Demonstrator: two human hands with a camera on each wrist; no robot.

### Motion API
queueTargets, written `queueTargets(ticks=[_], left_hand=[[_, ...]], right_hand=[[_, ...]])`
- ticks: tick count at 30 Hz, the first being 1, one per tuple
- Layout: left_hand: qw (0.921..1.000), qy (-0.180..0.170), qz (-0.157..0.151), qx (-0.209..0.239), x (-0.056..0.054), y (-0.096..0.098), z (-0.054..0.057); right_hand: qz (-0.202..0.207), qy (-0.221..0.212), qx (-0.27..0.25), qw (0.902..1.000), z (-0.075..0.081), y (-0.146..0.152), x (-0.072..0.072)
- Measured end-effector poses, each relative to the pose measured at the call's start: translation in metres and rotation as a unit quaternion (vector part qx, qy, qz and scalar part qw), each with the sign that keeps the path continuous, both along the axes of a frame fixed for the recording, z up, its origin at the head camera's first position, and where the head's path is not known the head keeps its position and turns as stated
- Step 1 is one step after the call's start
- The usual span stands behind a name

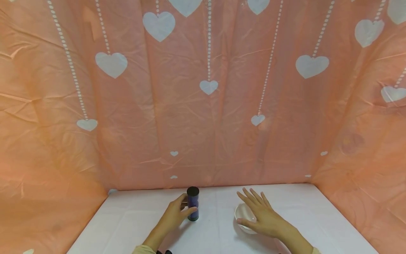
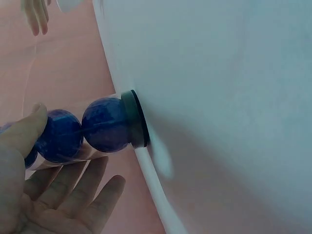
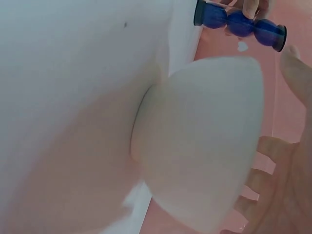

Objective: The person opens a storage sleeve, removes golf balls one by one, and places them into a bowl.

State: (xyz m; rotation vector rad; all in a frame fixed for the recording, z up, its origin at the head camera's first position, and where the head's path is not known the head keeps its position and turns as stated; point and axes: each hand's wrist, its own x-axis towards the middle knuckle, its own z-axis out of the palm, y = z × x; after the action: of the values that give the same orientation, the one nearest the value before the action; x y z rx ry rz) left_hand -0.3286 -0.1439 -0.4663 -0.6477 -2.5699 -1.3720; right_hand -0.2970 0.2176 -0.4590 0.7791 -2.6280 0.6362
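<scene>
A clear tube with black end caps and blue balls inside (image 1: 193,208) stands upright on the table. My left hand (image 1: 175,214) holds it from the left, thumb across the near side and fingers behind. In the left wrist view the thumb (image 2: 29,126) lies against the tube (image 2: 105,124), and the other fingers extend beneath it. A white bowl (image 3: 204,131) sits to the right, upright on the table. Over this bowl my right hand (image 1: 264,217) is spread with straight fingers, hiding part of it; whether the palm touches the rim is not plain.
The table (image 1: 133,218) has a white cover. A pinkish-orange curtain with white hearts (image 1: 190,141) encloses its back and both sides. A small dark object (image 1: 168,252) shows at the bottom edge by the left sleeve (image 1: 144,249).
</scene>
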Motion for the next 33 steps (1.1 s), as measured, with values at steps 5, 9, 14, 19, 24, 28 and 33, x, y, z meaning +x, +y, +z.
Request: queueTargets(ticks=[5, 9, 14, 19, 24, 28, 33], left_hand=[[0.9996, 0.026, -0.011, -0.008, 0.002, 0.002, -0.001], [0.9978, 0.06, -0.013, -0.027, 0.004, 0.006, 0.001], [0.9962, 0.079, -0.014, -0.035, 0.01, 0.011, 0.006], [0.9964, 0.071, -0.036, -0.028, 0.018, 0.017, 0.011], [0.9923, 0.089, -0.064, -0.057, 0.023, 0.02, 0.011], [0.9871, 0.098, -0.1, -0.077, 0.024, 0.019, 0.01], [0.9786, 0.099, -0.148, -0.104, 0.024, 0.019, 0.013]], right_hand=[[0.009, 0.012, 0.003, 0.9999, 0.003, -0.006, 0.0], [0.017, 0.027, 0.009, 0.9994, 0.006, -0.01, -0.001], [0.04, 0.039, 0.001, 0.9984, 0.014, -0.017, -0.002], [0.049, 0.042, -0.019, 0.9977, 0.021, -0.024, 0.001], [0.06, 0.06, -0.04, 0.9956, 0.023, -0.028, 0.005], [0.09, 0.084, -0.063, 0.9903, 0.023, -0.032, 0.007], [0.151, 0.092, -0.098, 0.9793, 0.022, -0.037, 0.009]])
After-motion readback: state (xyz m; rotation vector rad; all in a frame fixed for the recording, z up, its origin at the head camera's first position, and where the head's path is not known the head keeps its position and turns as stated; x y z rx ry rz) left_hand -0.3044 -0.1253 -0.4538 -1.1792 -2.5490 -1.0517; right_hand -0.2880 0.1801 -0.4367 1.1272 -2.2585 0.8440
